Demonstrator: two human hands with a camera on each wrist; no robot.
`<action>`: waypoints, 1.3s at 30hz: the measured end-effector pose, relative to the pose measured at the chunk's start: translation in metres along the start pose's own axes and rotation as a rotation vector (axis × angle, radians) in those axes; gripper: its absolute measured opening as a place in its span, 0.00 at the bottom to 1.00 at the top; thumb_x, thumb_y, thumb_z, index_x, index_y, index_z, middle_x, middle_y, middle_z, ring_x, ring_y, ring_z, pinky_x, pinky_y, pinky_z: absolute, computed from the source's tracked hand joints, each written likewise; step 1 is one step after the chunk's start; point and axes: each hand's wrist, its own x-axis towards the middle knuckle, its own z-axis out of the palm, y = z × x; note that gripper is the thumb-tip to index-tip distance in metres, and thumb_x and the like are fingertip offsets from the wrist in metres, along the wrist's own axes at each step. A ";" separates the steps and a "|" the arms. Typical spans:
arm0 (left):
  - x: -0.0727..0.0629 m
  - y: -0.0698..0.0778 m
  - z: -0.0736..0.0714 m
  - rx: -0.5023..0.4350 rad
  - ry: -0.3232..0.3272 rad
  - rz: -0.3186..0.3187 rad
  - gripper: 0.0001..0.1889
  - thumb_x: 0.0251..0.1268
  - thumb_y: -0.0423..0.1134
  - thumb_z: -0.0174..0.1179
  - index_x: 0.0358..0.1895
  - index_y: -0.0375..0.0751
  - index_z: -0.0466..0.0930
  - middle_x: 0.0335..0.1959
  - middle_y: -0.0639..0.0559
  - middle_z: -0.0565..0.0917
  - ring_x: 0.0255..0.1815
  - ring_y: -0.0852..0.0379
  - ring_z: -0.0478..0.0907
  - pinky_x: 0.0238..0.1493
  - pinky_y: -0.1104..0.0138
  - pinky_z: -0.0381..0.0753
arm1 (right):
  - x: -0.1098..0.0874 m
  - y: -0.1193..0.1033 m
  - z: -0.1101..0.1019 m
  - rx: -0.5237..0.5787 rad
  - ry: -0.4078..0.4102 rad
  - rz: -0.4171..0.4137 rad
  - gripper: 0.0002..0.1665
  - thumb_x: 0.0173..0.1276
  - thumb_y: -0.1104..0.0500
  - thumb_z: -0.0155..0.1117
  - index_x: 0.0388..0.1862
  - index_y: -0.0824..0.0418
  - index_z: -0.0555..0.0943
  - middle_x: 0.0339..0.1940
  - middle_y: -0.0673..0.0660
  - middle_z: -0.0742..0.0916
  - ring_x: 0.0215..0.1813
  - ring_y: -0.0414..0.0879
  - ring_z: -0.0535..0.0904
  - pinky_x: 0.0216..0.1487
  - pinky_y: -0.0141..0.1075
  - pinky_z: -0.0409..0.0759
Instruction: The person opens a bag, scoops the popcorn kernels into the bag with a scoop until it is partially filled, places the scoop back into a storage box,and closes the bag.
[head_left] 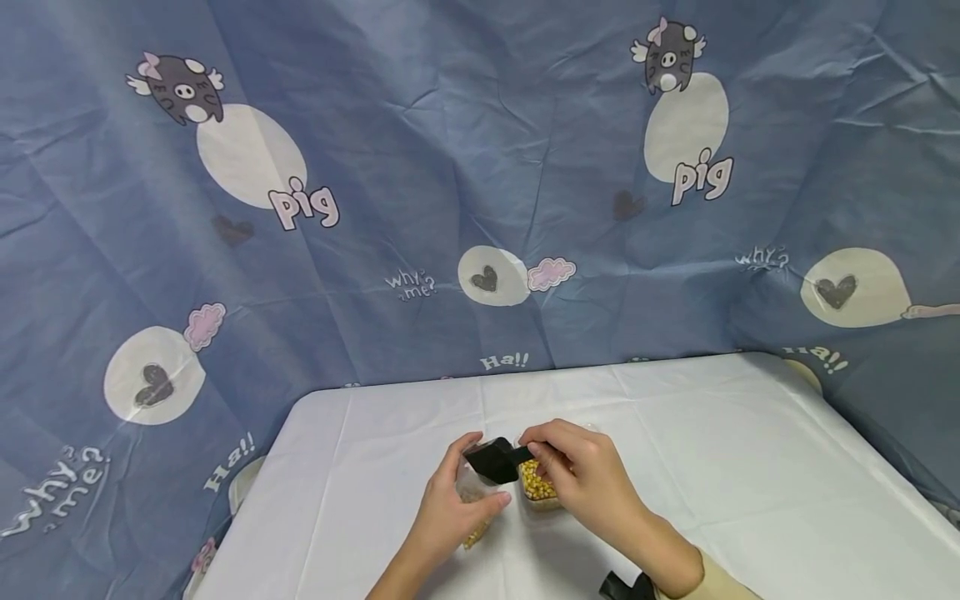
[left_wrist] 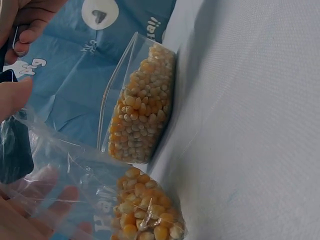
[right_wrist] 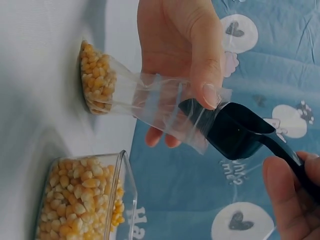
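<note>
My left hand grips the clear plastic bag near its mouth, thumb in front; corn kernels are heaped in the bottom, with bare film above. My right hand pinches the handle of the black scoop, whose lip is tucked inside that mouth. I take this as the tipping-in step; no kernels show in the visible part of the scoop's hollow, though I can't tell whether it is fully emptied. The next move, I'd judge, calls for tilting out any stragglers, then withdrawing without snagging the film. Beside the bag, slightly farther and to my right, the clear box on the white-covered bench holds plenty more kernels. Behind hangs blue printed cloth.
</note>
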 end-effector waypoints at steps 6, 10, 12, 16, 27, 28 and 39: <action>-0.001 -0.001 -0.001 0.019 0.015 -0.009 0.43 0.53 0.49 0.77 0.72 0.66 0.64 0.65 0.49 0.76 0.67 0.44 0.71 0.62 0.39 0.67 | 0.001 -0.002 -0.008 0.004 0.020 -0.011 0.09 0.71 0.68 0.66 0.42 0.54 0.85 0.32 0.43 0.84 0.24 0.33 0.77 0.25 0.23 0.75; -0.001 -0.003 -0.002 0.041 0.029 0.011 0.42 0.52 0.49 0.78 0.71 0.62 0.65 0.60 0.51 0.79 0.65 0.47 0.72 0.60 0.42 0.69 | 0.001 -0.003 -0.014 0.019 0.044 -0.007 0.09 0.70 0.68 0.66 0.42 0.55 0.85 0.30 0.45 0.84 0.23 0.37 0.78 0.26 0.24 0.76; -0.001 -0.004 -0.002 0.042 0.035 0.020 0.43 0.52 0.48 0.78 0.71 0.59 0.65 0.58 0.54 0.79 0.64 0.50 0.73 0.60 0.44 0.69 | 0.001 -0.003 -0.016 0.027 0.055 0.005 0.09 0.70 0.68 0.66 0.42 0.55 0.85 0.28 0.46 0.83 0.22 0.39 0.79 0.25 0.25 0.77; 0.000 -0.005 -0.001 0.027 0.035 0.027 0.42 0.52 0.46 0.78 0.71 0.57 0.66 0.56 0.58 0.79 0.62 0.54 0.74 0.60 0.48 0.70 | 0.001 -0.002 -0.022 0.015 0.079 0.039 0.08 0.71 0.68 0.66 0.42 0.55 0.85 0.29 0.46 0.84 0.21 0.40 0.80 0.25 0.26 0.78; 0.001 -0.005 0.000 -0.009 0.023 0.061 0.40 0.54 0.41 0.77 0.69 0.64 0.66 0.57 0.54 0.79 0.63 0.54 0.74 0.62 0.45 0.68 | -0.003 0.007 -0.037 -0.036 0.116 0.241 0.06 0.75 0.61 0.63 0.39 0.50 0.85 0.20 0.44 0.84 0.18 0.37 0.79 0.20 0.30 0.77; 0.001 -0.005 0.000 -0.008 0.020 0.054 0.40 0.54 0.42 0.77 0.69 0.64 0.66 0.57 0.55 0.79 0.63 0.55 0.73 0.62 0.46 0.68 | -0.004 0.008 -0.037 -0.041 0.113 0.255 0.06 0.75 0.61 0.63 0.39 0.51 0.85 0.19 0.44 0.83 0.18 0.38 0.79 0.20 0.30 0.77; 0.000 -0.005 0.000 -0.015 0.019 0.072 0.40 0.54 0.46 0.77 0.69 0.62 0.66 0.57 0.52 0.79 0.63 0.53 0.74 0.61 0.44 0.69 | -0.011 0.023 -0.036 -0.028 0.065 0.416 0.07 0.74 0.62 0.64 0.35 0.52 0.85 0.17 0.47 0.81 0.17 0.41 0.78 0.17 0.34 0.75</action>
